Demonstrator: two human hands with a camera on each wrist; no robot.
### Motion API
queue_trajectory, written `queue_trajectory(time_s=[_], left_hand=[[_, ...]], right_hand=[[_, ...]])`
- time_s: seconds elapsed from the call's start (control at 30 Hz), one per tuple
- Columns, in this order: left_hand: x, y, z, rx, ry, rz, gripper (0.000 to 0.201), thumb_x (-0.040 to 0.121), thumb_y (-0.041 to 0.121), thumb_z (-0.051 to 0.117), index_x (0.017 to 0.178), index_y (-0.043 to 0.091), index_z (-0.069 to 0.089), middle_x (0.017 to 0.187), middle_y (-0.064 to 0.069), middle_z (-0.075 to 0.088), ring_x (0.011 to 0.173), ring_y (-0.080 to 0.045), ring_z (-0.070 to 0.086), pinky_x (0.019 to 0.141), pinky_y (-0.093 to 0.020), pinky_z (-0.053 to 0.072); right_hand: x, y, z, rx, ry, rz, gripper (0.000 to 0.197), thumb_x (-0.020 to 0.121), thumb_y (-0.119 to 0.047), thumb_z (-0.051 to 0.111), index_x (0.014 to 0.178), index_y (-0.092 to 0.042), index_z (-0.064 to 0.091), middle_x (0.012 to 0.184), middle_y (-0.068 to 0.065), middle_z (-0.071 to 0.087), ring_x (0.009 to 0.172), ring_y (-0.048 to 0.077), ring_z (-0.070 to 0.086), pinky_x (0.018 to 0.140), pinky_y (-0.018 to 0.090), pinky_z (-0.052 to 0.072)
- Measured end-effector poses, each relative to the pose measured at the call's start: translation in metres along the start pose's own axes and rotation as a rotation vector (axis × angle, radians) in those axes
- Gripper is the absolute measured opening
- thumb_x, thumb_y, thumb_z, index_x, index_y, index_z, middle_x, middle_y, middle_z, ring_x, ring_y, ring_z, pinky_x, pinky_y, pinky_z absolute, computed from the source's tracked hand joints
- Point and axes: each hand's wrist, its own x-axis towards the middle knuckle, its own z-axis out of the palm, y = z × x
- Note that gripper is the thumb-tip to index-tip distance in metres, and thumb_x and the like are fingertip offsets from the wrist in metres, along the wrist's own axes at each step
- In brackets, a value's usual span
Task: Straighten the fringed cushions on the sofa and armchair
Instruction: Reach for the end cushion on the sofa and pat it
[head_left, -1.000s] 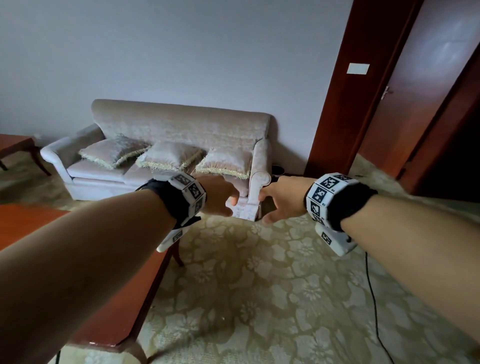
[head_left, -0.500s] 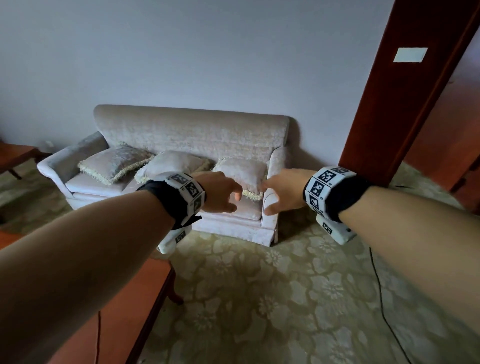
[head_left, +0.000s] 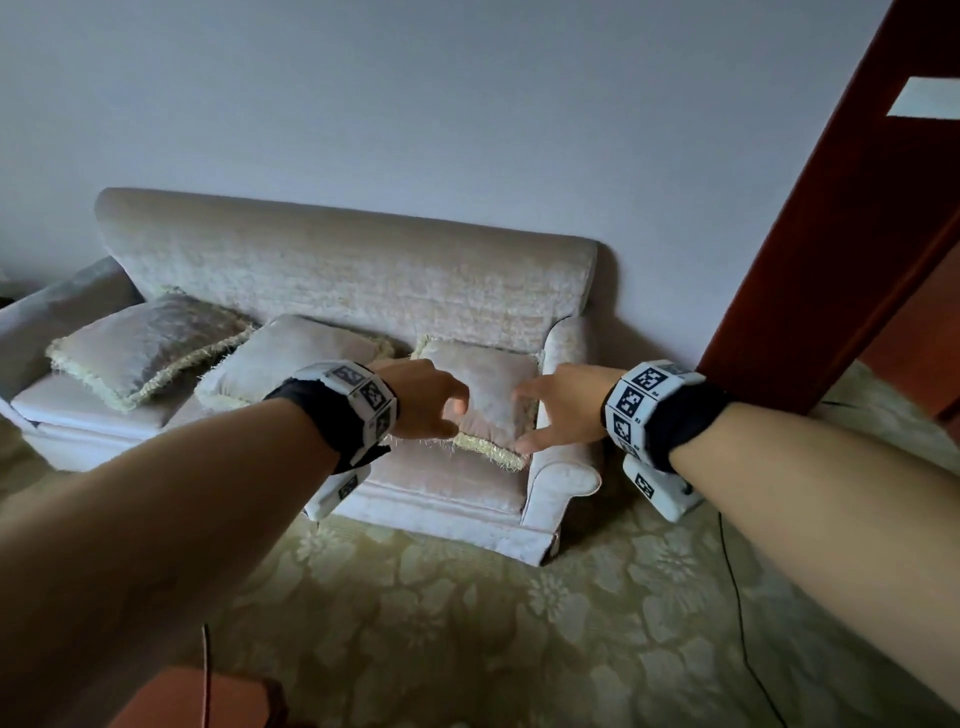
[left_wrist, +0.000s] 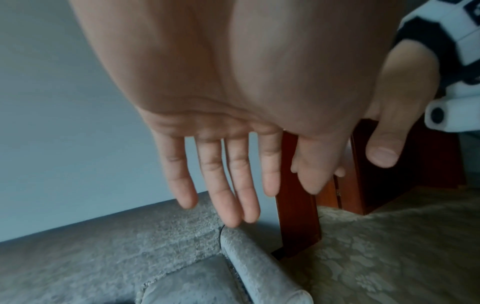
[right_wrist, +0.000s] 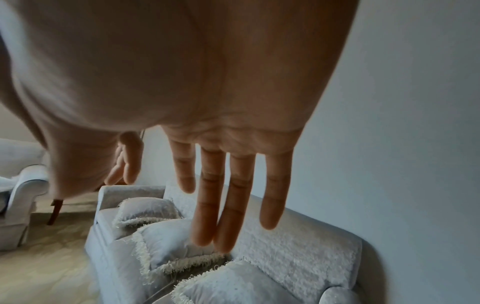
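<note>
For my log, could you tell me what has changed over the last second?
The person has approached the sofa; both the left hand and right hand have opened toward the right-hand cushion, not yet touching. All three cushions lie as before.

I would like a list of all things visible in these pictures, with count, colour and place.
sofa: one, pale beige, against the wall
fringed cushions: three, beige with cream fringe, in a row on the sofa seat
armchair: one, pale, beyond the sofa's far end
carpet: one, olive floral, on the floor
door frame: one, red-brown, right of the sofa
cable: one, black, on the carpet
left hand: open, holds nothing
right hand: open, holds nothing
</note>
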Motion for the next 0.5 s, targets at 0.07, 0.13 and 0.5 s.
queue_trajectory(time_s=[0.07, 0.13, 0.5], left_hand=[[0.048, -0.03, -0.005, 0.004, -0.033, 0.004, 0.042, 0.094, 0.054, 0.055, 0.134, 0.042, 0.05, 0.124, 0.002, 0.066, 0.112, -0.022, 0.062, 0.095, -0.038, 0.049], [0.091, -0.056, -0.015, -0.003, -0.042, 0.021, 0.044, 0.094, 0.053, 0.054, 0.136, 0.041, 0.049, 0.124, 0.005, 0.067, 0.111, -0.019, 0.061, 0.098, -0.04, 0.048], [0.333, -0.18, -0.009, -0.029, -0.141, 0.071, 0.042, 0.098, 0.054, 0.05, 0.135, 0.035, 0.052, 0.118, 0.012, 0.071, 0.101, -0.012, 0.058, 0.096, -0.034, 0.047]], right_hand=[[0.044, 0.018, -0.017, 0.012, -0.02, 0.014, 0.075, 0.089, -0.065, 0.058, 0.15, -0.026, 0.036, 0.095, -0.008, 0.06, 0.099, 0.017, 0.053, 0.083, 0.029, 0.04], [0.084, 0.036, -0.031, 0.04, -0.027, 0.027, 0.077, 0.091, -0.064, 0.056, 0.153, -0.025, 0.031, 0.095, -0.005, 0.05, 0.101, 0.019, 0.052, 0.081, 0.028, 0.038], [0.34, 0.148, -0.045, 0.142, -0.117, -0.026, 0.083, 0.089, -0.065, 0.059, 0.154, -0.023, 0.03, 0.129, 0.005, 0.063, 0.122, 0.027, 0.057, 0.094, 0.033, 0.041]])
